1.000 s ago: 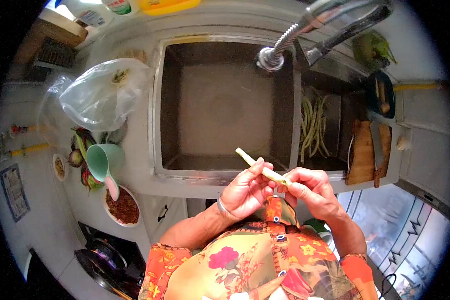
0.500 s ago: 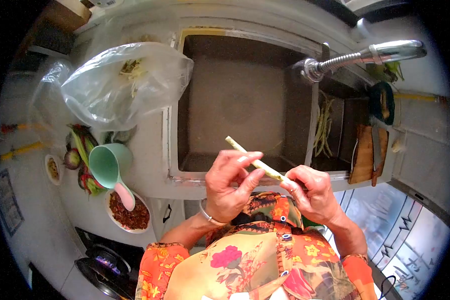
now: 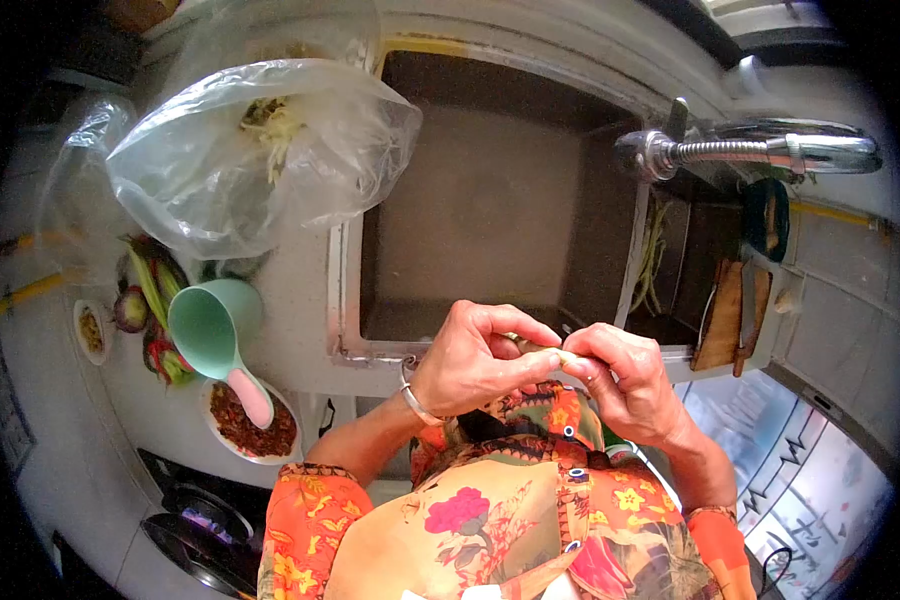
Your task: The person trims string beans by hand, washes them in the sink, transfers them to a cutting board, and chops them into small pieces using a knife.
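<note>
A pale-green, slim vegetable stalk (image 3: 542, 347) is held above the near rim of a large, rectangular, grey metal sink basin (image 3: 490, 210), most of it being hidden by fingers. It is gripped between the thumb and forefinger of the left hand (image 3: 475, 362), and its right part is pinched by the closed fingers of the right hand (image 3: 625, 380); the fingertips are brought close together. In the narrower metal basin on the right, long, thin green beans (image 3: 651, 262) are partly seen. Farther right, a long-bladed knife (image 3: 748, 310) is laid on a brown wooden board (image 3: 718, 320). On the far left, pale yellowish scraps (image 3: 275, 130) are contained in a crumpled, clear plastic bag (image 3: 195, 180). Nearer, a mint-green plastic scoop (image 3: 210, 320) with a pink handle is seen.
</note>
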Available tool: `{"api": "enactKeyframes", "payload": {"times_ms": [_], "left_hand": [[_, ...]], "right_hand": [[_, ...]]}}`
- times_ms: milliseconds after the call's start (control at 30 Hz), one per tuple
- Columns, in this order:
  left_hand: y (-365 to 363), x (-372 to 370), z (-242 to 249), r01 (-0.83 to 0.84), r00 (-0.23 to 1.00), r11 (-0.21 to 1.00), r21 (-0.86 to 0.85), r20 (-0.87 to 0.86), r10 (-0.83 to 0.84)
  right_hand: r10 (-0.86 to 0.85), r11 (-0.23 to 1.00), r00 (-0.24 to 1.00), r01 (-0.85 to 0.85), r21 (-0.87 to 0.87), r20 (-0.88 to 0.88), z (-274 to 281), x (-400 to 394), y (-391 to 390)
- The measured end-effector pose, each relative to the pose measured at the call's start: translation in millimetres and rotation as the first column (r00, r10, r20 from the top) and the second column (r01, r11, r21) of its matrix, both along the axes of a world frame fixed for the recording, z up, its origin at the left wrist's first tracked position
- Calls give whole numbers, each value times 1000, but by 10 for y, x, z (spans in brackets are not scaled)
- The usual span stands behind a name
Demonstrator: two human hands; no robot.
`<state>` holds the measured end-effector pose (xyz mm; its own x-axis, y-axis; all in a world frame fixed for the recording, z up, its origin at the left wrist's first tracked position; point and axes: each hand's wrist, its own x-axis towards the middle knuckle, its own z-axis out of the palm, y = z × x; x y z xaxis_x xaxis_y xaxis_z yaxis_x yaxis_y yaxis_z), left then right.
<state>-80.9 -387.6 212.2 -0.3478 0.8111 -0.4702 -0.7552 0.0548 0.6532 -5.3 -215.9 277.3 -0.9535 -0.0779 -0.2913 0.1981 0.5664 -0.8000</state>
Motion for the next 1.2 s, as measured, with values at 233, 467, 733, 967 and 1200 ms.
{"api": "enactKeyframes", "payload": {"times_ms": [233, 467, 733, 967, 1200], "left_hand": [[-16, -55, -76, 10, 999, 996, 92, 35, -13], [3, -80, -65, 37, 995, 996, 85, 91, -45], [35, -57, 53, 10, 992, 998, 68, 121, -19], [49, 4, 15, -14, 993, 999, 37, 116, 9], [49, 95, -52, -61, 997, 998, 20, 41, 60]], "right_hand": [[23, 998, 999, -21, -53, 35, -25, -24, 20], [38, 994, 999, -34, -104, 33, -30, -24, 40], [-36, 982, 983, 68, -177, 181, -21, 28, 113], [-29, 966, 971, 87, -242, 235, -28, 16, 96], [-47, 933, 918, 181, -310, 394, -29, 23, 71]]}}
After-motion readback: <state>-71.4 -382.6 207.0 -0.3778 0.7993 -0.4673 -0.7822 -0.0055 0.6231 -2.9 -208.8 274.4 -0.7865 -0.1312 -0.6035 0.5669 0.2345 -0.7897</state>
